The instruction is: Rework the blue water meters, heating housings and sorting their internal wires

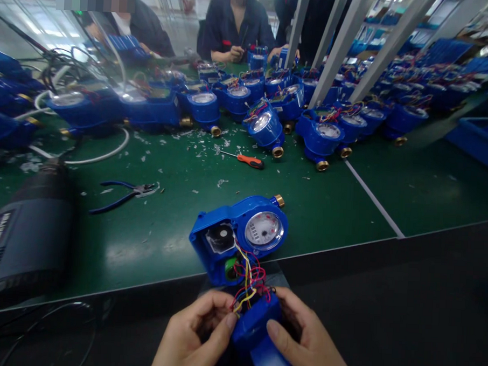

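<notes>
A blue water meter [241,237] lies at the near edge of the green table [152,244], its dial up and its side compartment exposed. Red, yellow and white wires [250,283] run from it down to a small blue cover piece [257,329]. My left hand [192,337] pinches the wires and the left side of that cover piece. My right hand [305,342] grips the piece's right side, thumb on top. Both hands are closed on it below the table edge.
An orange-handled screwdriver [249,160] and blue-handled pliers [122,194] lie on the table among white scraps. Many blue meters [266,127] stand in rows behind. A black device [27,233] sits at left. Two people [234,26] sit opposite. Grey frame posts [338,52] rise at right.
</notes>
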Demonstrator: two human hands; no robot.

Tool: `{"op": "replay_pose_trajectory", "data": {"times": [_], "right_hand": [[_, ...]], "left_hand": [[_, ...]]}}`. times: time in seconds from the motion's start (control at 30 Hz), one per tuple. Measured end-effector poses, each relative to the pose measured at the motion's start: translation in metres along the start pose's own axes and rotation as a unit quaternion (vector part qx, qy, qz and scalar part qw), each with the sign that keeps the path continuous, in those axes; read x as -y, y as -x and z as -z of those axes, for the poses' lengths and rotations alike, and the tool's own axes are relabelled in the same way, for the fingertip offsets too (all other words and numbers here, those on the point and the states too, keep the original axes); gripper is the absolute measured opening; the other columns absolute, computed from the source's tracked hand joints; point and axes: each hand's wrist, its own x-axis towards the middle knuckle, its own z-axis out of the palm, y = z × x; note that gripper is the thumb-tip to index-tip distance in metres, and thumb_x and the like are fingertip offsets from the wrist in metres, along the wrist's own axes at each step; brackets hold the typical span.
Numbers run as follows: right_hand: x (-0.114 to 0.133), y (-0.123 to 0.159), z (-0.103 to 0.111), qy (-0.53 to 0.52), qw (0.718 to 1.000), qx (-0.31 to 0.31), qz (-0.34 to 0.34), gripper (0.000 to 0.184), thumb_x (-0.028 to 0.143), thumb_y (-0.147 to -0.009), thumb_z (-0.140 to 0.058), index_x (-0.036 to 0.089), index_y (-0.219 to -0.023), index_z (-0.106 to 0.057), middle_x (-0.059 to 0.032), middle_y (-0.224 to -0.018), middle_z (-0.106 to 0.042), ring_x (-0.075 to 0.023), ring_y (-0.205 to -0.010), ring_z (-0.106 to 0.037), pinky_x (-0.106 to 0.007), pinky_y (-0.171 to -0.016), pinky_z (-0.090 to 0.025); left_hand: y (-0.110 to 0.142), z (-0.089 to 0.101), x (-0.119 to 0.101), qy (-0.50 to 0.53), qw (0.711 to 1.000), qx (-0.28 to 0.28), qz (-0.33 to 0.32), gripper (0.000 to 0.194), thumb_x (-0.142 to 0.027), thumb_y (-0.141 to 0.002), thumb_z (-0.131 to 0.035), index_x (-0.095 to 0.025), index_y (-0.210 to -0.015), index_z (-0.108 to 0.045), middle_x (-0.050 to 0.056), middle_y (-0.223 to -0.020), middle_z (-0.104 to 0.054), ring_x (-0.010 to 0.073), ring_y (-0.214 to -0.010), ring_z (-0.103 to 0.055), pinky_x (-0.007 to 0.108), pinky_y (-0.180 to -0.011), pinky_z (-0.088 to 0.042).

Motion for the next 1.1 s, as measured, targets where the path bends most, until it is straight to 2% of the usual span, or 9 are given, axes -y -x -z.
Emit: {"op": "replay_pose_trajectory", "data": {"times": [0.17,0.27,0.33,0.47,0.6,0.8,0.97,1.03,1.1], "right_hand": [[-0.006,-0.001,-0.01,0.233,0.961,-0.122,0.091,0.041,0.027,-0.085,-0.054,0.024,-0.125,-0.046,-0.0075,-0.121,-0.054,-0.0218,-0.109,-0.052,-0.033,-0.091,-0.043],[-0.001,-0.002,-0.016,0.248,0.938,-0.177,0.164,0.027,0.022,-0.085,-0.051,0.024,-0.112,-0.054,-0.0052,-0.11,-0.058,-0.0195,-0.103,-0.054,-0.029,-0.087,-0.042],[0.006,-0.004,-0.021,0.214,0.946,-0.163,0.18,0.016,0.021,-0.085,-0.05,0.023,-0.097,-0.06,-0.0026,-0.094,-0.062,-0.0169,-0.089,-0.057,-0.025,-0.078,-0.043],[0.021,-0.01,-0.029,0.157,0.974,-0.104,0.129,0.01,0.024,-0.082,-0.055,0.02,-0.081,-0.064,0.0001,-0.075,-0.061,-0.0133,-0.066,-0.054,-0.023,-0.059,-0.04],[0.021,-0.011,-0.033,0.118,0.983,-0.115,0.083,0.011,0.026,-0.079,-0.059,0.018,-0.074,-0.065,-0.0001,-0.068,-0.061,-0.0133,-0.061,-0.052,-0.023,-0.057,-0.039],[0.009,-0.01,-0.038,-0.02,0.99,-0.141,0.002,0.021,0.037,-0.076,-0.065,0.016,-0.075,-0.066,-0.0024,-0.065,-0.063,-0.0133,-0.057,-0.053,-0.023,-0.055,-0.041],[0.009,-0.012,-0.038,-0.087,0.986,-0.14,-0.025,0.031,0.041,-0.071,-0.07,0.015,-0.062,-0.057,0.0036,-0.051,-0.048,-0.0078,-0.047,-0.04,-0.019,-0.047,-0.033],[0.01,-0.013,-0.037,-0.085,0.986,-0.142,-0.017,0.03,0.04,-0.071,-0.07,0.015,-0.063,-0.056,0.004,-0.053,-0.048,-0.0077,-0.048,-0.04,-0.02,-0.048,-0.033],[0.01,-0.013,-0.036,-0.071,0.987,-0.142,0.0,0.027,0.037,-0.073,-0.069,0.015,-0.064,-0.057,0.0033,-0.055,-0.049,-0.0087,-0.05,-0.042,-0.02,-0.05,-0.035]], "left_hand": [[0.001,-0.003,0.001,-0.02,0.997,-0.04,-0.068,0.015,-0.033,-0.075,-0.062,-0.019,-0.078,-0.062,0.002,-0.083,-0.06,0.0119,-0.071,-0.058,0.017,-0.064,-0.047],[0.0,-0.003,0.002,-0.025,0.997,-0.041,-0.06,0.016,-0.033,-0.076,-0.061,-0.018,-0.079,-0.062,0.002,-0.077,-0.061,0.0121,-0.069,-0.058,0.017,-0.064,-0.047],[0.0,-0.003,0.002,-0.029,0.997,-0.032,-0.067,0.016,-0.034,-0.076,-0.061,-0.017,-0.08,-0.061,0.002,-0.077,-0.06,0.0127,-0.07,-0.058,0.018,-0.064,-0.047],[-0.001,-0.003,-0.002,-0.052,0.993,0.005,-0.101,0.016,-0.034,-0.08,-0.056,-0.018,-0.082,-0.059,0.003,-0.081,-0.058,0.0142,-0.075,-0.058,0.022,-0.069,-0.048],[0.001,-0.001,-0.004,-0.111,0.984,0.004,-0.136,0.016,-0.033,-0.082,-0.053,-0.018,-0.079,-0.058,0.002,-0.078,-0.058,0.013,-0.073,-0.058,0.02,-0.068,-0.047],[0.002,-0.004,0.007,-0.079,0.986,-0.08,-0.12,0.013,-0.031,-0.08,-0.057,-0.019,-0.085,-0.057,-0.001,-0.077,-0.061,0.011,-0.074,-0.061,0.015,-0.066,-0.049],[0.001,-0.009,0.011,-0.179,0.928,-0.129,-0.3,0.025,-0.014,-0.08,-0.056,-0.023,-0.101,-0.048,-0.002,-0.083,-0.059,0.0081,-0.07,-0.06,0.015,-0.067,-0.049],[0.001,-0.009,0.01,-0.233,0.891,-0.101,-0.377,0.024,-0.007,-0.079,-0.053,-0.022,-0.098,-0.049,0.0,-0.088,-0.058,0.0089,-0.076,-0.059,0.016,-0.07,-0.049],[0.0,-0.01,0.009,-0.272,0.874,-0.075,-0.397,0.025,-0.006,-0.078,-0.052,-0.02,-0.099,-0.049,0.003,-0.091,-0.058,0.0098,-0.074,-0.058,0.018,-0.068,-0.049]]}}
